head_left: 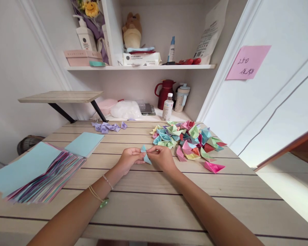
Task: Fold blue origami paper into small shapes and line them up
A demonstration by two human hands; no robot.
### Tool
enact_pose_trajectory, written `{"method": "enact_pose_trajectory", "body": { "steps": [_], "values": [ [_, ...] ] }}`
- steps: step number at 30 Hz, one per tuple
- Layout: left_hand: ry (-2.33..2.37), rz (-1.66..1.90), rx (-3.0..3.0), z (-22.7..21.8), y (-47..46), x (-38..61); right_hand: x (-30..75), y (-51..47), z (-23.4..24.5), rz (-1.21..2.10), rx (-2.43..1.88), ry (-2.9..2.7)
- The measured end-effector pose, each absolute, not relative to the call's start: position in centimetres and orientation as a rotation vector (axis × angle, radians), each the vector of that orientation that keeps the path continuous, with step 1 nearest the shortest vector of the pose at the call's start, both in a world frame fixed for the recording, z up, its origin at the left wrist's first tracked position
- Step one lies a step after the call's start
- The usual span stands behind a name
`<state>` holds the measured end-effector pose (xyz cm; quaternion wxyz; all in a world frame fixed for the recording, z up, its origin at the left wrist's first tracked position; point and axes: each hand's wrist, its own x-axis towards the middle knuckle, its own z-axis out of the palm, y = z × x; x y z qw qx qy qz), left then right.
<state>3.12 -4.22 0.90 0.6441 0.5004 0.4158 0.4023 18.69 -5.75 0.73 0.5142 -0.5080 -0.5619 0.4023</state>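
A small piece of folded light-blue paper (147,158) is held between my two hands above the middle of the table. My left hand (129,160) pinches it from the left with thumb and fingers. From the other side, my right hand (162,158) grips it with closed fingertips, which hide part of the folds. Just beyond and to the right lies a heap of folded paper boats (188,136) in many colours. One bright pink paper boat (214,167) sits apart at the heap's near right.
Left of my hands lie a fanned stack of coloured paper (51,176) and light-blue sheets (84,143). Purple folded papers (107,127) are at the back. A bottle (167,107), a red jug (165,93) and a small raised shelf (61,96) stand behind.
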Motion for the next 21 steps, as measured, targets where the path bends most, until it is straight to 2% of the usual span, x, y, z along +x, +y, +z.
{"method": "enact_pose_trajectory", "body": {
  "steps": [7, 12, 16, 21],
  "values": [
    [0.938, 0.966, 1.053, 1.0, -4.0, 3.0, 19.3, -5.4, 1.2, 1.265, -1.025, -1.235],
    [0.928, 1.074, 0.975, 0.9, -4.1, 3.4, 19.0, -5.7, 1.1, 1.040, -1.169, -1.268],
    [0.883, 1.127, 1.014, 0.8, -4.2, 3.8, 18.3, -5.8, 0.3, 1.136, -1.114, -1.302],
    [0.910, 1.139, 1.344, 1.2, -3.5, 2.7, 18.7, -5.6, 0.5, 1.137, -1.067, -1.342]
  ]
}}
